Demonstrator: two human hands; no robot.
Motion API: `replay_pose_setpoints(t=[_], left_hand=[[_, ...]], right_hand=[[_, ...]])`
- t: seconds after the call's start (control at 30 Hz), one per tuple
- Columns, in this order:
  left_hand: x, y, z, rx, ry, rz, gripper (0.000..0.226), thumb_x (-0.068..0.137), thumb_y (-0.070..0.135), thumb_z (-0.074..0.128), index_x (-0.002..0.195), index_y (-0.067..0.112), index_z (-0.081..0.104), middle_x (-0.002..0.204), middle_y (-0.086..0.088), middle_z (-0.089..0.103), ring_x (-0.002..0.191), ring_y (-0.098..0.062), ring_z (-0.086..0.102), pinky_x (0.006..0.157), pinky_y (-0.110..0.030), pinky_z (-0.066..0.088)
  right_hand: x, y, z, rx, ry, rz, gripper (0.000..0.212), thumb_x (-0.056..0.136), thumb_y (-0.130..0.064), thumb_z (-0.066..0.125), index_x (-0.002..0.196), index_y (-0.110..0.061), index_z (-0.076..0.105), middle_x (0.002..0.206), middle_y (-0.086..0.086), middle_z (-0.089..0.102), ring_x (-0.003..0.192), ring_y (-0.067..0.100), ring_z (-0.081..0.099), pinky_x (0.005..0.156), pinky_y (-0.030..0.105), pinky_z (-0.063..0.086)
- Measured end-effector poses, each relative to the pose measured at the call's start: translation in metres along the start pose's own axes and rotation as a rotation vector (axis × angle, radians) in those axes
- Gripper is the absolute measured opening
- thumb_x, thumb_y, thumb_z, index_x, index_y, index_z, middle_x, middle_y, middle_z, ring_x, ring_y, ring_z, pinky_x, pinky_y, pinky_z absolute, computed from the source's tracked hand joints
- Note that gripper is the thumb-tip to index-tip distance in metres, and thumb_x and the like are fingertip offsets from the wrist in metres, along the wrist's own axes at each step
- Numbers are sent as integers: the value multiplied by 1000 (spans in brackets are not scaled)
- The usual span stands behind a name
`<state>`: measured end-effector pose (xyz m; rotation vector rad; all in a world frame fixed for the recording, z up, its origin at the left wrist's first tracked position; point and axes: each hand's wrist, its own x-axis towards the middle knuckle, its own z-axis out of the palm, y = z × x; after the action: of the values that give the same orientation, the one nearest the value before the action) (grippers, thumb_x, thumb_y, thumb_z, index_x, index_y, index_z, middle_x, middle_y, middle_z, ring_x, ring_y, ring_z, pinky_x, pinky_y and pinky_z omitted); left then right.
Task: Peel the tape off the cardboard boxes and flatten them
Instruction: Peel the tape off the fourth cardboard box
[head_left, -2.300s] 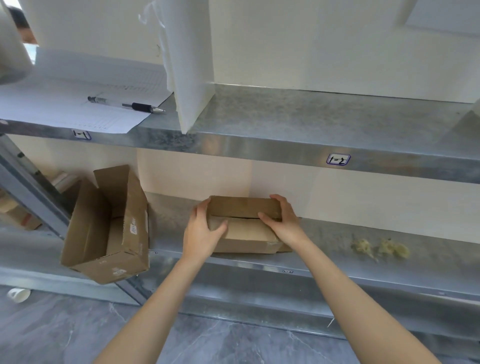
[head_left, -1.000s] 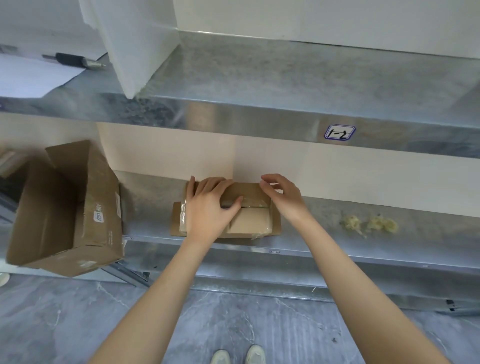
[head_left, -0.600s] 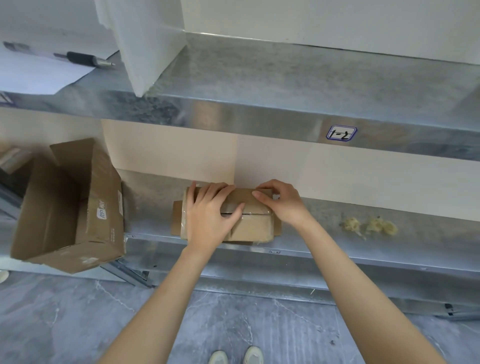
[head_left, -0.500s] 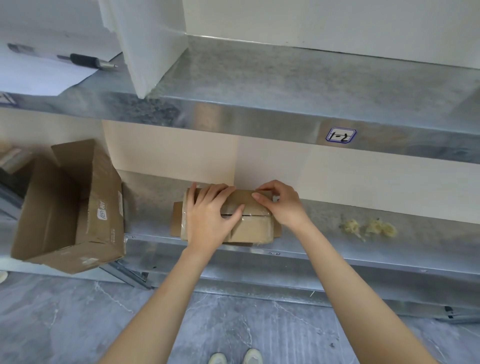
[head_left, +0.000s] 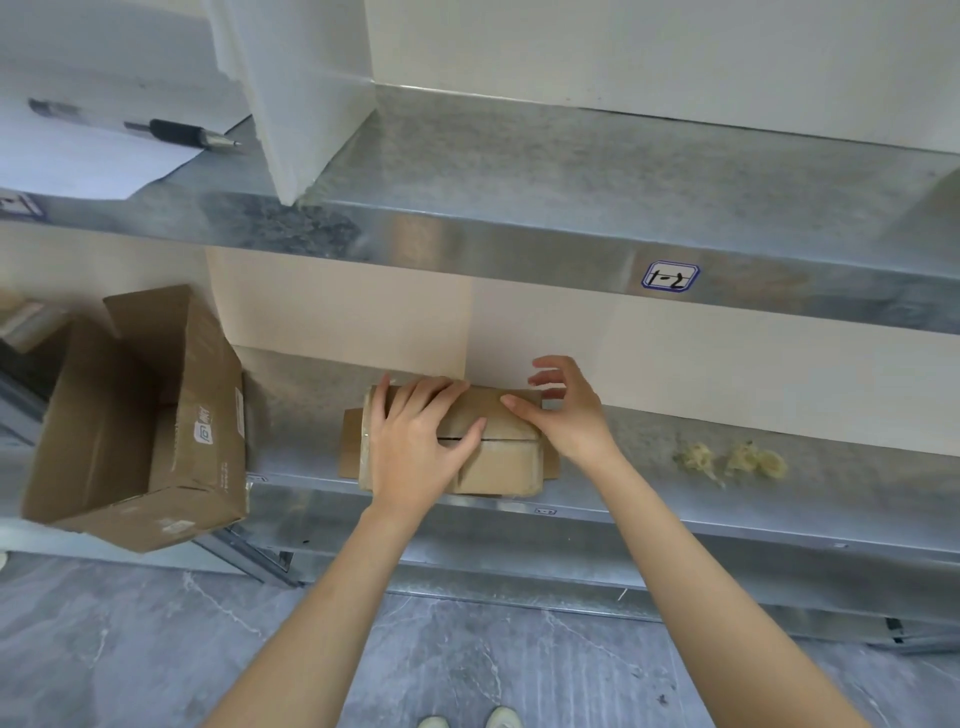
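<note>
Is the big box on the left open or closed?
Open. The big box lies tipped on its side, with its top flaps folded out and its brown inside showing.

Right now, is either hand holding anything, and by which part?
Nothing is gripped. The left hand presses flat on the small box; the right hand only touches it by thumb.

The left forearm (head_left: 332, 597) and right forearm (head_left: 691, 571) reach forward from the bottom of the view, bare and drawing closer toward the wrists. The left hand (head_left: 415, 447) lies palm down, fingers straight and pointing away, thumb stretched out to the right. The right hand (head_left: 569, 418) sits just beside it, fingers loosely curled and lifted, thumb pointing left near the left thumb.
</note>
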<state>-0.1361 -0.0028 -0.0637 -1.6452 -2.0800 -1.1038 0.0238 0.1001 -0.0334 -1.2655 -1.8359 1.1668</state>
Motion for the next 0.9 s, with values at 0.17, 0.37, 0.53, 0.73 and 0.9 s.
replay_pose_setpoints(t=[0.17,0.37,0.53,0.73,0.9], left_hand=[[-1,-1,1,5,19,6,34,81,45,72,107,24,74,106,7,70,100,-15,62,116,-46,28],[-1,-1,0,0,28,8,33,80,44,73,106,23,75,106,7,70,99,-15,63,115,-46,29],[0,-1,1,-1,21,2,34,80,44,73,106,23,75,106,6,70,100,-16,63,115,-46,28],[1,-2,2,-1,7,-5,34,80,45,73,107,24,75,108,7,70,103,-15,63,115,-47,29],[4,-3,3,-5,-7,-21,35,79,46,72,107,25,74,109,7,70,104,-15,63,115,-45,28]], right_hand=[[-4,3,-5,-69,-46,-74,17,92,-27,66,106,-19,70,106,-10,67,92,-5,59,72,4,40],[-1,3,-7,-126,-52,-56,16,96,-24,59,102,-12,68,103,-6,67,89,5,59,71,0,37],[4,3,-5,-94,-31,-10,12,93,-22,64,98,-11,62,99,-6,64,87,8,58,66,0,37],[6,2,-4,-48,10,38,19,88,-22,71,87,-17,53,96,-3,65,84,8,59,69,13,42],[2,0,-4,1,110,1,34,81,-22,78,103,-21,52,90,-7,59,77,4,60,73,22,49]])
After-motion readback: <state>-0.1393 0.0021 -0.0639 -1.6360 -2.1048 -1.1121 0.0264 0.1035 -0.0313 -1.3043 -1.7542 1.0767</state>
